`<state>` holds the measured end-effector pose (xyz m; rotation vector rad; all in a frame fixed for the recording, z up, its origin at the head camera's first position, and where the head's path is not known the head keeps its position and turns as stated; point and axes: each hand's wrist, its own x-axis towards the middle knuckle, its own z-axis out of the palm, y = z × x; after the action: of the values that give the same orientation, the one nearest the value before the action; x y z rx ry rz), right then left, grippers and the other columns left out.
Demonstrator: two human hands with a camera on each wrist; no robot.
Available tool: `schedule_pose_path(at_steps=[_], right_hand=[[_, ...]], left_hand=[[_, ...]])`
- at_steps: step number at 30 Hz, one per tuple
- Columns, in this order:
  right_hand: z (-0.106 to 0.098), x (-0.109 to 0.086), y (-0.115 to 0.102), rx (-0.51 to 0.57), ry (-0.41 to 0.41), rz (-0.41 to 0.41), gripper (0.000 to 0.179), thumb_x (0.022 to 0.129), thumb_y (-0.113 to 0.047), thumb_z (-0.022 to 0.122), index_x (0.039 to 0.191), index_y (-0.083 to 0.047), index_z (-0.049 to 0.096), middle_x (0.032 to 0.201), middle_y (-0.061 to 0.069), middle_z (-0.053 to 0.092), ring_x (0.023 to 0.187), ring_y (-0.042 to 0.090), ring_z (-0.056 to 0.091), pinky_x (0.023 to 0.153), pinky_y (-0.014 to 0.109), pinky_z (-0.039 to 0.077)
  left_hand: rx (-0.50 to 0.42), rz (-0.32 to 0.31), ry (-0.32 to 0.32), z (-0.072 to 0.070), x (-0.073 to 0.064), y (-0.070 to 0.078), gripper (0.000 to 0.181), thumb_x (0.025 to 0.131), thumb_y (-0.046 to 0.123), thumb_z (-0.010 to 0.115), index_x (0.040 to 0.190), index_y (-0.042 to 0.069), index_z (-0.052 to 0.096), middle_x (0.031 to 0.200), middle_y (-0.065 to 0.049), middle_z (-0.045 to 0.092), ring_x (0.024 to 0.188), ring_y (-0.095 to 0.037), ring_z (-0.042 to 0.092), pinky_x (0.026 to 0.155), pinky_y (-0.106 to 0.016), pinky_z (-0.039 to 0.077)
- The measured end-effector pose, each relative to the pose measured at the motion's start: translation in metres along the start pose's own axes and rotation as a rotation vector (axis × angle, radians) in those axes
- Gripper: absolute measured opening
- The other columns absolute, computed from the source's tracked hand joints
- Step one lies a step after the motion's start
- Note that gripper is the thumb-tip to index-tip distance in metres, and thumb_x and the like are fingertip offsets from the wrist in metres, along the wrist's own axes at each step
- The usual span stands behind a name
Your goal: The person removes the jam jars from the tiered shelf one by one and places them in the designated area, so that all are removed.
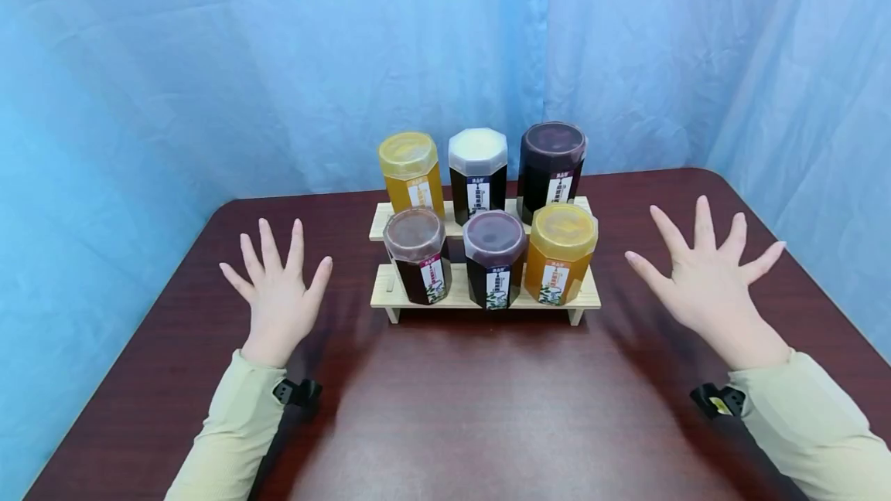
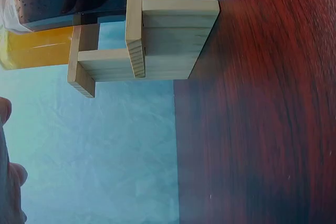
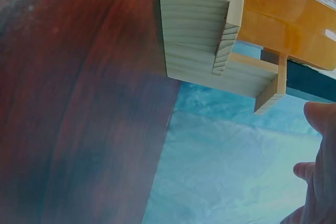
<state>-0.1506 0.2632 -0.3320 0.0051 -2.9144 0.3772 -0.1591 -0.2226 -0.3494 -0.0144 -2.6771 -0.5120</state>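
Both hands are held with fingers spread, palms down and holding nothing. My left hand (image 1: 281, 300) is left of a two-step wooden rack (image 1: 459, 298); my right hand (image 1: 713, 281) is to its right. On the upper step stand a yellow jar (image 1: 412, 176), a dark jar with a whitish lid (image 1: 479, 176) and a dark purple jar (image 1: 551, 168). Along the lower step are a dark red-brown jar (image 1: 419, 257), a dark purple-lidded jar (image 1: 495, 260) and an orange jar (image 1: 561, 257). The rack's side panel (image 2: 176, 40) shows in the left wrist view, and its other side (image 3: 194, 35) in the right.
The rack stands toward the back of a dark red-brown wooden table (image 1: 487, 408). Light blue curtains (image 1: 278, 60) hang behind the table and along both sides. Each wrist wears a small black camera, such as the left one (image 1: 298, 393).
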Motion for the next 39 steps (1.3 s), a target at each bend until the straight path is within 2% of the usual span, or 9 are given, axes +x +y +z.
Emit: schedule_pose_path(at_steps=[5,12,17,22,29,33,39], right_hand=[[-0.002,0.005,-0.004,0.056,0.062,-0.046,0.073,0.092,-0.06,0.038,0.151,-0.019,0.022,0.154,0.028,-0.006,0.135,0.058,-0.01,0.09,0.079,-0.019],[-0.005,0.012,-0.015,0.131,0.172,-0.124,0.066,0.093,-0.052,0.047,0.146,-0.015,0.033,0.155,0.026,0.004,0.137,0.05,0.005,0.101,0.072,-0.009],[-0.007,0.018,-0.025,0.159,0.199,-0.172,0.063,0.093,-0.048,0.05,0.144,-0.015,0.035,0.155,0.024,0.008,0.137,0.047,0.01,0.106,0.069,-0.004],[-0.011,0.024,-0.033,0.181,0.211,-0.187,0.062,0.093,-0.045,0.051,0.144,-0.014,0.035,0.154,0.024,0.01,0.137,0.047,0.012,0.107,0.068,-0.005],[-0.016,0.033,-0.045,0.211,0.223,-0.217,0.059,0.093,-0.04,0.053,0.143,-0.012,0.037,0.152,0.026,0.014,0.135,0.049,0.016,0.108,0.067,-0.003],[-0.021,0.039,-0.051,0.221,0.231,-0.239,0.058,0.093,-0.038,0.054,0.143,-0.012,0.038,0.152,0.026,0.016,0.133,0.051,0.02,0.109,0.067,0.001],[-0.027,0.046,-0.058,0.249,0.232,-0.277,0.059,0.093,-0.037,0.056,0.143,-0.01,0.038,0.151,0.027,0.02,0.134,0.051,0.023,0.108,0.067,0.013]], left_hand=[[-0.092,-0.022,-0.013,0.002,0.001,0.0,0.069,0.097,0.053,0.037,0.153,0.017,0.017,0.157,-0.022,-0.004,0.141,-0.044,-0.012,0.104,-0.069,-0.014],[-0.195,-0.052,-0.014,0.01,0.004,0.008,0.064,0.098,0.044,0.041,0.151,0.014,0.023,0.154,-0.028,0.008,0.14,-0.048,0.0,0.107,-0.068,-0.007],[-0.207,-0.078,-0.1,0.019,0.003,0.015,0.061,0.099,0.037,0.042,0.152,0.013,0.021,0.153,-0.029,0.01,0.14,-0.048,0.006,0.111,-0.064,0.001],[-0.212,-0.075,-0.172,0.029,0.001,0.022,0.061,0.1,0.038,0.04,0.152,0.013,0.021,0.153,-0.029,0.012,0.14,-0.047,0.012,0.113,-0.059,0.012],[-0.231,-0.097,-0.252,0.039,-0.004,0.025,0.059,0.099,0.038,0.043,0.149,0.011,0.028,0.151,-0.027,0.022,0.137,-0.046,0.024,0.106,-0.061,0.029],[-0.27,-0.074,-0.28,0.045,-0.006,0.023,0.059,0.097,0.036,0.049,0.148,0.01,0.033,0.148,-0.029,0.026,0.135,-0.045,0.029,0.106,-0.06,0.031],[-0.409,-0.019,-0.354,0.057,-0.007,0.018,0.06,0.094,0.031,0.056,0.147,0.011,0.035,0.147,-0.029,0.027,0.137,-0.04,0.027,0.11,-0.056,0.028]])
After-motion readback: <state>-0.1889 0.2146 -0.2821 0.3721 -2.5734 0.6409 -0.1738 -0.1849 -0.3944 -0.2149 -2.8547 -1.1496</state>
